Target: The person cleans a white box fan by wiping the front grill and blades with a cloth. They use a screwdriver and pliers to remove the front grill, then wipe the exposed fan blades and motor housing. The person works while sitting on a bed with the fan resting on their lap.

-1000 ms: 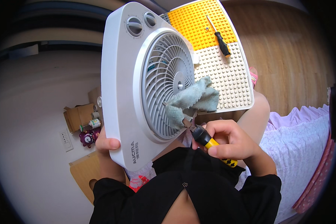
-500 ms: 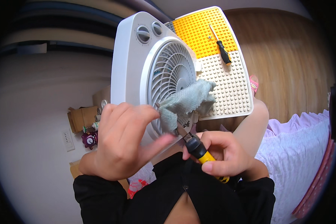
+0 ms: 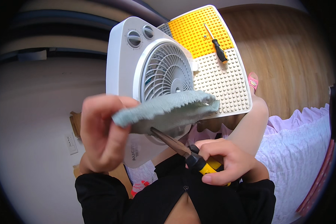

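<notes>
A grey-green cloth [image 3: 164, 112], frayed along one edge, is pinched at its left end between the thumb and fingers of my left hand [image 3: 100, 130]. My right hand [image 3: 233, 158] grips long-nosed pliers [image 3: 173, 142] by their yellow and black handles. Their dark jaws point up and left, with the tip at the cloth's lower edge; whether they touch it I cannot tell. Behind the cloth stands a white box fan [image 3: 117, 71] with a round grille and two grey knobs. The cloth covers the grille's lower part.
A studded toy-brick table [image 3: 227, 82], yellow and white, stands beyond the fan. On it lie a black and orange screwdriver [image 3: 220, 51] and a tiny nut-like piece [image 3: 205, 36]. A bed with a pale quilt [image 3: 287, 160] is at the right, a wall socket [image 3: 71, 144] at the left.
My left hand has moved left and slightly down, stretching the cloth sideways across the grille. The pliers' jaws, earlier partly behind the cloth, now show more. The fan has shifted slightly left.
</notes>
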Motion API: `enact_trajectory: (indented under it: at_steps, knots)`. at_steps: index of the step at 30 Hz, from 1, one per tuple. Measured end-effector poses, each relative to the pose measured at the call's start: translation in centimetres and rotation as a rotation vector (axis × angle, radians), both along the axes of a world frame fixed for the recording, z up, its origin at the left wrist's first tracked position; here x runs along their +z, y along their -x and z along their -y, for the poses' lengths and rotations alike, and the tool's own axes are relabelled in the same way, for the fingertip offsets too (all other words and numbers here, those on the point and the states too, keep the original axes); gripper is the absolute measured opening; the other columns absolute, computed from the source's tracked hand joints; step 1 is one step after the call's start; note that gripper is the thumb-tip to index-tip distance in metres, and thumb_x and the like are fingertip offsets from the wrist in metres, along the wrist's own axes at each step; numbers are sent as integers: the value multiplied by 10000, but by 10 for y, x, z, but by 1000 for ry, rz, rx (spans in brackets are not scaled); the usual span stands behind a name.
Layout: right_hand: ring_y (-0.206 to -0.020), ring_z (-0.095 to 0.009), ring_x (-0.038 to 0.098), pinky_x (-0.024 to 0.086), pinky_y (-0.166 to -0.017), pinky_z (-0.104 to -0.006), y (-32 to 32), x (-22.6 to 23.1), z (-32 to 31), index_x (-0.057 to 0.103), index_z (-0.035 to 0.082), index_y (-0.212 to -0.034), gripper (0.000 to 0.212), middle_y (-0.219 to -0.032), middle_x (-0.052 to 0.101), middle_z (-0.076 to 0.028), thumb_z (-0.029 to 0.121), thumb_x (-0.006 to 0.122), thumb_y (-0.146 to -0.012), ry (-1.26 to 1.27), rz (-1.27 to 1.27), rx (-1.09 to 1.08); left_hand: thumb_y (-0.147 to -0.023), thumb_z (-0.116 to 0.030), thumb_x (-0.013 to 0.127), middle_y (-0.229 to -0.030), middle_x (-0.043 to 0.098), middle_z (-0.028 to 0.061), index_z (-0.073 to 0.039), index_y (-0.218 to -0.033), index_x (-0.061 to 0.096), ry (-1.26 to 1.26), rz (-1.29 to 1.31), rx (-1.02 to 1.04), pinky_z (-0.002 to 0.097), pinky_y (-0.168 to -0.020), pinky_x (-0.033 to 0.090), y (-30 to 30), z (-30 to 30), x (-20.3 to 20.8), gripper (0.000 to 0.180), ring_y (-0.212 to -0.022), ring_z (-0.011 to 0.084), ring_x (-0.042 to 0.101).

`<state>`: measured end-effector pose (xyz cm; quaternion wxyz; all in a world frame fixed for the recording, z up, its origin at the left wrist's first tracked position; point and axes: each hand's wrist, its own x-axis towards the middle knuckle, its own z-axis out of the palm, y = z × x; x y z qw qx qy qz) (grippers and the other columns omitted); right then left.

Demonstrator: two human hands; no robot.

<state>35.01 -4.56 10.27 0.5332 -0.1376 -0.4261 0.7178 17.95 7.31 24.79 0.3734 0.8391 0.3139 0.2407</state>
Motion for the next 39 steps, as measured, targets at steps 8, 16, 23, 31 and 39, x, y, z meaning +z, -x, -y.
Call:
enact_trajectory:
  at_steps: [8,16,23,31,39]
  knots:
    - [-670,-185,452,351,-588,-286,6,-14,3,502,34,-727,232,-718,451,-52,132,710,-697,-17,96,-160,-752,-74,656,-942,627,185,6,-897,575,-288,-362,-766,316,-610,479,7,12,7,184,-722,316,615]
    - [-662,-223,448,357,-580,-308,-17,-39,25,479,19,-730,282,-724,432,-78,135,728,-666,-49,390,-187,-883,-212,505,-939,523,125,-9,-1038,480,-120,249,233,396,-876,434,78,-24,4,256,-913,217,524]
    - [-694,-111,478,384,-619,-253,-1,-51,0,492,14,-744,265,-747,524,-39,180,699,-748,139,313,-9,-619,-422,740,-1207,506,185,66,-1328,328,722,192,311,351,-947,401,84,-15,-51,954,-1139,265,499]
    - [-800,-103,577,465,-692,-242,-8,-37,-37,533,36,-772,159,-933,640,-102,133,623,-860,524,-182,368,-545,-300,758,-1169,541,215,87,-1314,355,926,121,342,365,-908,442,79,-16,-51,951,-1079,309,554]
    - [-656,-127,567,479,-582,-251,-24,-23,-73,548,31,-729,208,-851,653,-123,192,607,-846,646,-112,486,-525,-309,768,-1180,534,262,88,-1319,351,986,142,268,426,-883,488,72,-20,-56,981,-1061,364,576]
